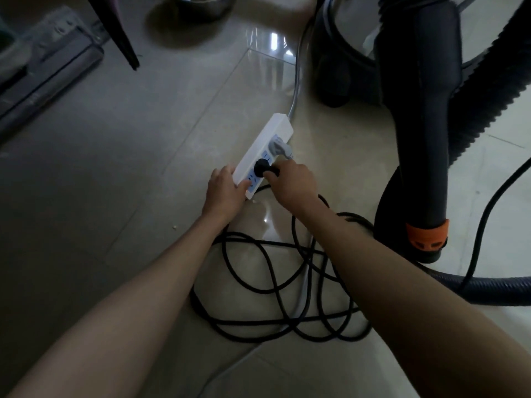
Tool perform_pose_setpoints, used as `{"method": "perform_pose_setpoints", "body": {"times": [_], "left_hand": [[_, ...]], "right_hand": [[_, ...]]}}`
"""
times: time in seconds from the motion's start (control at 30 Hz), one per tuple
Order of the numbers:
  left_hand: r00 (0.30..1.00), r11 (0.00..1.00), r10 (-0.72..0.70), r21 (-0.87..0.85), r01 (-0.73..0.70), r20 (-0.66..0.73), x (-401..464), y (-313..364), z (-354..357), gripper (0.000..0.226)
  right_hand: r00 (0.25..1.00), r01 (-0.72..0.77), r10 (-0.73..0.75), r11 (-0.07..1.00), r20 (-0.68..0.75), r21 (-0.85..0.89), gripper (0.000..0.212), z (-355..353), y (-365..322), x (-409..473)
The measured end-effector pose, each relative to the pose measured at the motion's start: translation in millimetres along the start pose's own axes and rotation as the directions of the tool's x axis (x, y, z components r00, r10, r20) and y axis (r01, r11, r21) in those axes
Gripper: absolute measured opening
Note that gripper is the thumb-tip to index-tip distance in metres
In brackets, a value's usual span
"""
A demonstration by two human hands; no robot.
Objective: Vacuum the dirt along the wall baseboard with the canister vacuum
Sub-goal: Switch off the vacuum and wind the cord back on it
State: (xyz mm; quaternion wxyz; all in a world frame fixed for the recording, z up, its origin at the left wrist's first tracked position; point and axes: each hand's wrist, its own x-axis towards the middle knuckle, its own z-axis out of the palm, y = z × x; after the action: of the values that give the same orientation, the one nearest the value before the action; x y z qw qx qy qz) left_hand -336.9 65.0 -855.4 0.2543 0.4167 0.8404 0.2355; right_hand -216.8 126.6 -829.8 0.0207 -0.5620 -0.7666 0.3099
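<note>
Writing: none is showing legibly.
Plugs: two are sitting in one white power strip (262, 153).
Left hand (225, 193): gripping the strip's end.
Right hand (293, 183): pinching the black plug (263, 164).

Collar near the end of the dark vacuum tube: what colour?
Orange collar, clearest in the head view.

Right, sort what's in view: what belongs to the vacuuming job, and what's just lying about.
Belongs to the job:
black plug, gripped by the right hand
white power strip, steadied by the left hand
coiled black cord
ribbed vacuum hose
vacuum canister

Lying about:
flat mop head
metal bowl
grey plug
</note>
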Motion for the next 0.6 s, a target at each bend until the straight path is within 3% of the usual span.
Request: {"method": "perform_pose_setpoints", "body": {"times": [0.2, 0.4, 0.53, 0.6], "left_hand": [[0.998, 0.998, -0.065, 0.023, 0.065, 0.002, 4.3, 5.8, 0.6, 0.038], [0.999, 0.998, -0.031, 0.052, 0.029, 0.044, 0.4, 12.8, 7.8, 0.034], [0.998, 0.994, -0.061, 0.094, 0.062, -0.006, 18.3, 5.2, -9.7, 0.036], [0.998, 0.99, -0.053, 0.129, 0.051, 0.016, 27.4, -4.2, -22.0, 0.036]], "right_hand": [[0.995, -0.001, -0.01, 0.993, -0.095, -0.117, 0.032, 6.3, 0.6, -0.7], [0.993, -0.017, 0.005, 0.995, -0.119, -0.096, 0.031, 1.6, 4.7, -15.1], [0.988, 0.009, -0.021, 0.997, -0.152, -0.081, 0.034, -13.8, 13.3, -32.1], [0.991, -0.001, 0.001, 1.0, -0.136, -0.001, 0.034, -18.9, 18.0, -42.7]]}}
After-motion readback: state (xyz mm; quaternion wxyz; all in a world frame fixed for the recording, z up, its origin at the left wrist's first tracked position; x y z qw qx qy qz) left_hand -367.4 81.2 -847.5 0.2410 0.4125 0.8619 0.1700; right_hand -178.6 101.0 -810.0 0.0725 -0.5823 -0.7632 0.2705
